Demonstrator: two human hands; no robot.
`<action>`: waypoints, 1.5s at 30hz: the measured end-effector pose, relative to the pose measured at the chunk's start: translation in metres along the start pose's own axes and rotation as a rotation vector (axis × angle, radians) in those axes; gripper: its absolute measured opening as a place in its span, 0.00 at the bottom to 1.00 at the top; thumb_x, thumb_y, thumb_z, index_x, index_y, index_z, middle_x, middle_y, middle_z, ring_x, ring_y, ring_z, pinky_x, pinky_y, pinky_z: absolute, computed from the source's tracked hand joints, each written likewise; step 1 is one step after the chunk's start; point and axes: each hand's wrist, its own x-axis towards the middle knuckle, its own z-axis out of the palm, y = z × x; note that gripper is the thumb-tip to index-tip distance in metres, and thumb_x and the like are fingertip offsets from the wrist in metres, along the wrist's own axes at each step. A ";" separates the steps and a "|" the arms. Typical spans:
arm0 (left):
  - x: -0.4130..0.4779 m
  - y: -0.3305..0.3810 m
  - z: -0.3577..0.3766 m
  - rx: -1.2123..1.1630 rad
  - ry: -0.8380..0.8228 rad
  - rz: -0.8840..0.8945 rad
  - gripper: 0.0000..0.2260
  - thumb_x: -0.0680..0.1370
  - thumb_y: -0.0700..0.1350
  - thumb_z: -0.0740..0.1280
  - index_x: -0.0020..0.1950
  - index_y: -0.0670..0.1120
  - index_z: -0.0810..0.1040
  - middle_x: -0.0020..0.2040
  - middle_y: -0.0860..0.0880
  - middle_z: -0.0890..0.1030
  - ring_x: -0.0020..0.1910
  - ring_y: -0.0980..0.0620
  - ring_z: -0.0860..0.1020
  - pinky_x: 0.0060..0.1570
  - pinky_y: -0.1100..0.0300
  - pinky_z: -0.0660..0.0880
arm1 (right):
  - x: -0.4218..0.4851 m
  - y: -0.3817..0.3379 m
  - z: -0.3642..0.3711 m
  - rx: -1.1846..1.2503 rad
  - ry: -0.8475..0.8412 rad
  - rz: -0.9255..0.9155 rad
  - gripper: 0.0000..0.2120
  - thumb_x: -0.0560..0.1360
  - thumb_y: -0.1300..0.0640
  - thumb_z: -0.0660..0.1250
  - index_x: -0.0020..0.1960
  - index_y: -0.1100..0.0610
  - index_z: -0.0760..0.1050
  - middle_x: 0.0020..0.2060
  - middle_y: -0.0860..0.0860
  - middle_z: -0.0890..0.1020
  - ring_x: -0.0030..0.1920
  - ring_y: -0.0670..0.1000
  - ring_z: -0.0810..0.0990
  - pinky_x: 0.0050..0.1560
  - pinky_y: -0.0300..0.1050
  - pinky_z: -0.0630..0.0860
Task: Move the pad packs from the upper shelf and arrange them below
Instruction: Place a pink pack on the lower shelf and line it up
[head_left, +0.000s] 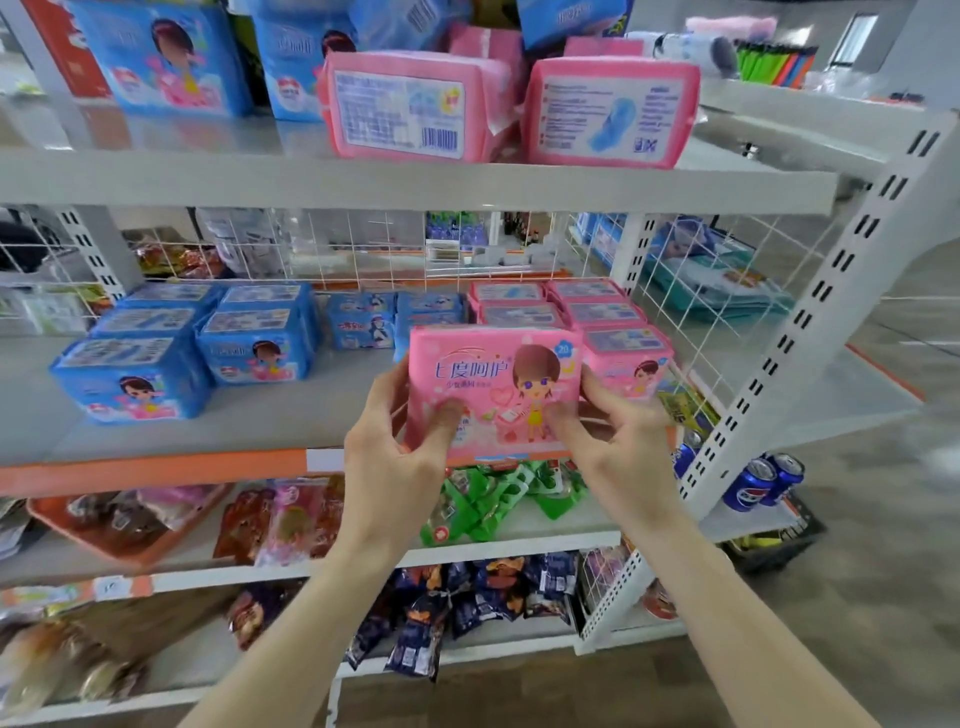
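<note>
At the front edge of the grey middle shelf (208, 426), the left hand (400, 457) and right hand (613, 441) are gripping a pink rectangular plastic pad pack (493, 389), fingers curled around its short sides and thumbs pressing its printed face. The pack is standing upright with its long axis running left to right and its face toward the camera. Behind it, matching pink packs (566, 312) are sitting in rows.

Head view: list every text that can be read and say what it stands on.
"七度呵护", as far as it reads: front of the held pink pack.
"20": blue badge at that pack's top right.
Too blurred to read: its small print, the back labels of the upper-shelf pink packs, the blue packs, the cans.
</note>
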 end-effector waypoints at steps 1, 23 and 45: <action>0.004 -0.007 -0.001 0.004 0.000 -0.011 0.17 0.78 0.45 0.72 0.66 0.48 0.75 0.52 0.59 0.84 0.52 0.60 0.82 0.50 0.68 0.77 | 0.003 0.005 0.006 -0.014 -0.003 0.008 0.20 0.77 0.54 0.71 0.68 0.54 0.77 0.49 0.44 0.86 0.49 0.47 0.85 0.55 0.52 0.81; 0.076 -0.117 0.014 0.199 -0.104 -0.136 0.20 0.76 0.47 0.73 0.63 0.60 0.69 0.57 0.62 0.78 0.62 0.50 0.75 0.61 0.42 0.75 | 0.060 0.102 0.061 -0.145 0.049 0.093 0.24 0.75 0.65 0.73 0.66 0.49 0.74 0.46 0.27 0.80 0.47 0.31 0.81 0.52 0.29 0.77; 0.099 -0.197 0.139 0.232 0.067 -0.115 0.20 0.72 0.37 0.77 0.56 0.54 0.73 0.45 0.60 0.82 0.45 0.52 0.81 0.51 0.44 0.81 | 0.115 0.236 0.016 -0.362 0.150 -0.135 0.25 0.69 0.61 0.79 0.65 0.62 0.79 0.47 0.55 0.87 0.44 0.45 0.82 0.44 0.25 0.69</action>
